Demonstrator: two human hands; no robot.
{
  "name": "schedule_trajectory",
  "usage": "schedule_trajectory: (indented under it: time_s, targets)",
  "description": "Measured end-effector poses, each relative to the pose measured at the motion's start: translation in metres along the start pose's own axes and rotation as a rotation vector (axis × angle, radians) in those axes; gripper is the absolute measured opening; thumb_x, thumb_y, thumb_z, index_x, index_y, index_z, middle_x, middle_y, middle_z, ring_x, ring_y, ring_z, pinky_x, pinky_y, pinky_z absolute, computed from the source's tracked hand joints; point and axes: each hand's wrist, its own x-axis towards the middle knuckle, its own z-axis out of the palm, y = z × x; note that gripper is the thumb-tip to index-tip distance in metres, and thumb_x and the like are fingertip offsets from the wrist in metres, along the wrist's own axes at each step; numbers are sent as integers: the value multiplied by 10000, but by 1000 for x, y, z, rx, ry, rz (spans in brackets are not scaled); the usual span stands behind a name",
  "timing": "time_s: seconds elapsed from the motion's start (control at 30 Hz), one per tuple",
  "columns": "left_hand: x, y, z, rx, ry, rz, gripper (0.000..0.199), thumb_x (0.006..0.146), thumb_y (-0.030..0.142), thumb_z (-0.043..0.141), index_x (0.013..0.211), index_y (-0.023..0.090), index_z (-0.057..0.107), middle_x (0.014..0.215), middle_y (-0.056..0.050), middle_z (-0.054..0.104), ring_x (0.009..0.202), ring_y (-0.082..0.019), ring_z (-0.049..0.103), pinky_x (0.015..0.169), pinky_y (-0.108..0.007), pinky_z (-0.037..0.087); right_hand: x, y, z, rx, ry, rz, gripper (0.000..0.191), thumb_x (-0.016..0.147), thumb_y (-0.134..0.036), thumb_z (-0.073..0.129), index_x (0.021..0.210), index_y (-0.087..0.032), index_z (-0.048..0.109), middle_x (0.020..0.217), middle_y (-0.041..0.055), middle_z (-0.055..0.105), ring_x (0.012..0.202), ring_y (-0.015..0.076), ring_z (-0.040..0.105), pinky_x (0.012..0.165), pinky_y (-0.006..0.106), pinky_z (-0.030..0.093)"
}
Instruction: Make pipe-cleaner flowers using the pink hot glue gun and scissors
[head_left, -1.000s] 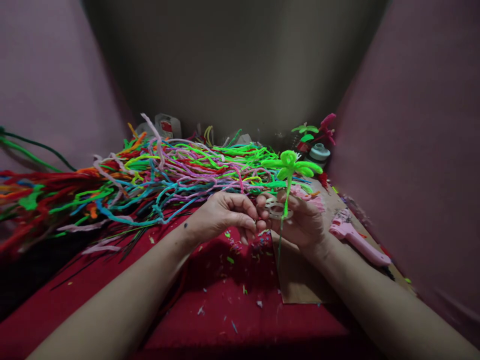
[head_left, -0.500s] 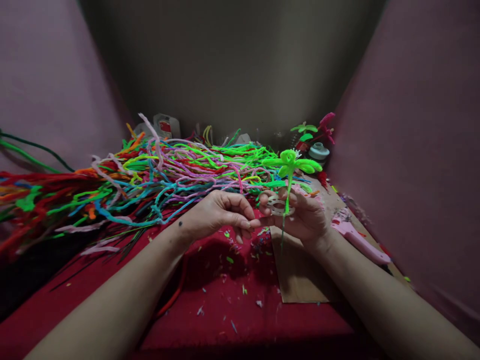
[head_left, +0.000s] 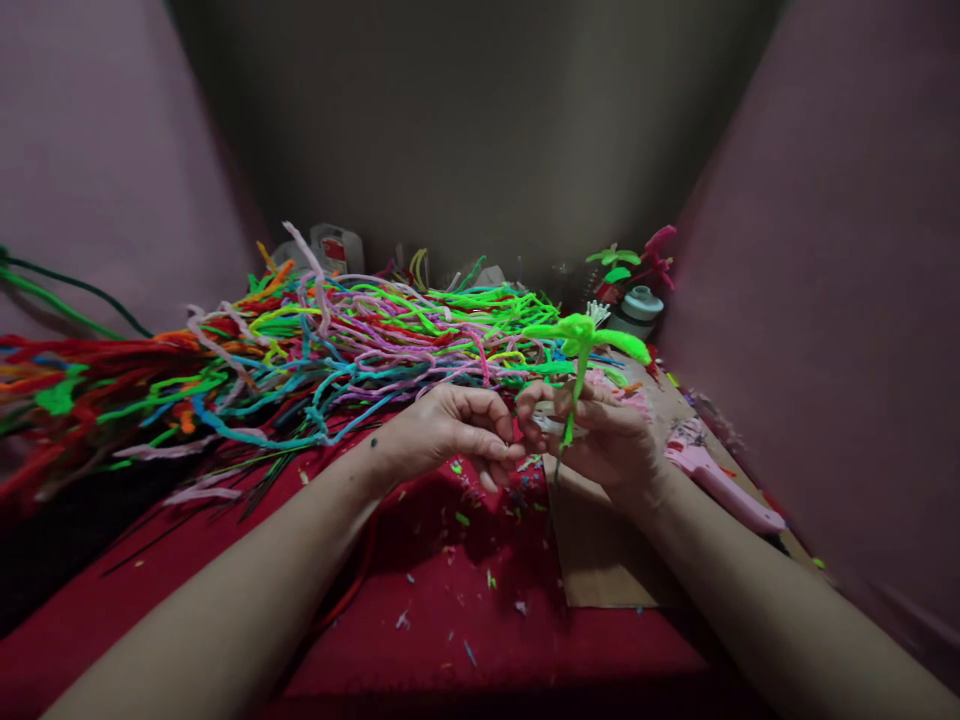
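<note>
- From my remote seat, one head view, two bare hands in front of me over a red cloth (head_left: 420, 640)
- Right hand (head_left: 619, 440): I note the thumb and fingers clamped on the stem of a green fuzzy flower (head_left: 581, 338); bloom stands above the fingers, stem running down past them, slightly tilted
- White stamens (head_left: 598, 312) show at the top of the bloom
- Same hand also carries a pale ring-shaped roll (head_left: 547, 419), partly hidden behind the fingers and stem
- Left hand (head_left: 446, 430): fingers curled, thumb and fingertips close together just beside the right hand's fingers; I cannot tell whether anything thin is pinched there
- Flower's position: right of centre in my view, raised in front of the right end of a heap of multicoloured fuzzy stems (head_left: 405, 340)
- Beneath and beside the right forearm I record a sheet of brown cardboard (head_left: 607, 570); farther right, a pink-handled tool (head_left: 724, 488)
- Behind the right hand: a grey pot (head_left: 637, 310), near it a second green flower (head_left: 615, 257) and a deep pink flower (head_left: 660, 255)
- Small coloured clippings (head_left: 490, 579) lie scattered on the cloth below the hands
</note>
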Motion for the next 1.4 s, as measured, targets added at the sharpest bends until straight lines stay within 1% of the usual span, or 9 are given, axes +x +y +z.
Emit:
schedule_trajectory:
  time_s: [0.2,0.3,0.4,0.47,0.67,0.83,1.1,1.3,1.4]
  targets:
    - [4,-6,8,-93,133,48,156,631,111,739,679,115,590,663,-33,710,536,-155,670,505,-260,561,2,1,6,87,-34,-18,103,721,-292,674,768,-203,694,883,30,643,748,153,599,666,326,540]
    - [4,-4,8,-101,202,108,137,662,148,724,708,117,599,658,-43,708,547,-152,664,498,-248,550,1,-1,8,76,-1,-41,99,707,-289,687,760,-204,688,903,30,649,744,153,599,727,368,537]
    - [2,0,5,-90,275,185,156,668,148,721,767,133,601,633,-21,692,539,-145,653,484,-234,532,2,-2,5,95,22,-28,112,708,-276,688,802,-216,684,897,20,660,733,148,601,781,415,531]
    - [2,1,2,-75,289,201,168,657,136,726,756,138,591,622,-11,684,528,-139,642,476,-228,522,2,-1,3,112,21,-16,98,707,-264,691,789,-211,678,892,16,661,751,152,606,819,451,522]
    - [1,-1,-5,46,212,79,111,677,158,720,706,108,624,603,-23,675,469,-103,601,466,-204,506,3,-1,3,127,24,-7,87,702,-251,697,756,-186,677,875,23,653,730,145,593,860,499,499]
    - [-1,1,-6,25,137,-13,117,688,192,725,730,114,650,587,-20,672,480,-121,621,457,-216,518,3,-2,2,129,38,17,93,697,-256,696,763,-192,684,870,20,652,702,144,590,847,507,504]
    - [-4,6,-6,53,37,-26,82,695,146,717,747,119,658,616,-21,700,534,-135,666,525,-219,546,2,-6,-1,144,-14,55,100,707,-289,704,760,-205,692,843,17,663,718,144,599,872,520,489]
    - [-5,12,-2,148,23,-87,55,683,117,712,720,115,671,598,-6,686,509,-118,654,508,-192,531,2,-5,-3,205,-39,140,75,708,-263,700,739,-197,681,869,29,669,794,180,615,860,566,480]
    - [-5,13,-2,190,22,-114,52,673,119,719,684,111,669,557,-1,669,488,-122,651,497,-188,523,0,-2,-3,179,-48,146,73,721,-259,683,753,-195,693,881,32,668,796,176,613,849,527,495]
